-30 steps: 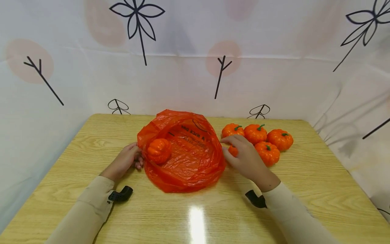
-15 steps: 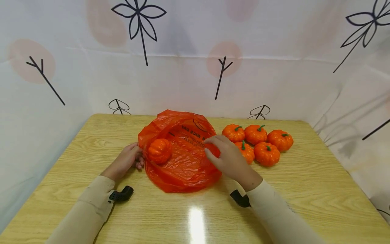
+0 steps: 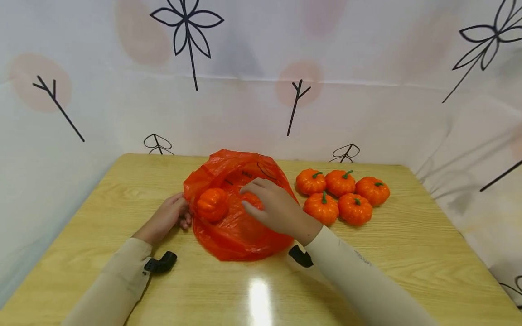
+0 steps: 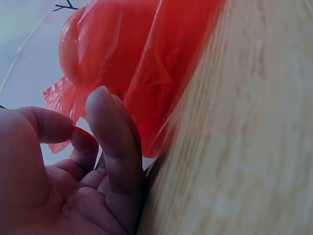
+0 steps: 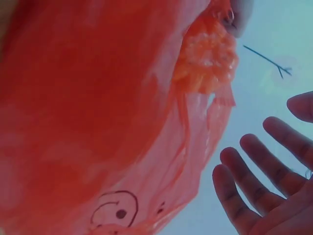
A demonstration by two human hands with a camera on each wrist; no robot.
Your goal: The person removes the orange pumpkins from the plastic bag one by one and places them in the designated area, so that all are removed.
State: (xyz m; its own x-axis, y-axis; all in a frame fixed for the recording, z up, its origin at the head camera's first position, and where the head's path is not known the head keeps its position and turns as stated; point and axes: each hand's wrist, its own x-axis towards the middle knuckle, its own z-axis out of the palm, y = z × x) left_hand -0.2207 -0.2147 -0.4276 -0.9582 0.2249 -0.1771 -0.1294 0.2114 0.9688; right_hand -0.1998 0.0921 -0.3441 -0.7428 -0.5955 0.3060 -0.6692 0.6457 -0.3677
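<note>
A translucent red plastic bag point(image 3: 236, 251) lies on the table with its mouth spread wide. One orange toy pumpkin point(image 3: 213, 204) sits at the left side of the opening. My left hand point(image 3: 167, 217) pinches the bag's left rim between thumb and forefinger, as the left wrist view confirms. Over the bag's right part hovers my right hand point(image 3: 277, 210), its palm free. In the right wrist view, the fingers point(image 5: 254, 183) of that hand are extended and apart from the bag, and the pumpkin point(image 5: 208, 61) shows at the bag's mouth.
Several orange pumpkins with green stems, among them a front one point(image 3: 321, 208) and a rear one point(image 3: 373, 191), stand grouped right of the bag. A patterned white cloth point(image 3: 244, 113) hangs behind the wooden table point(image 3: 183, 290).
My right hand has moved left, from the pumpkins beside the bag to over its opening, uncovering the front pumpkin. The left hand keeps its pinch on the rim.
</note>
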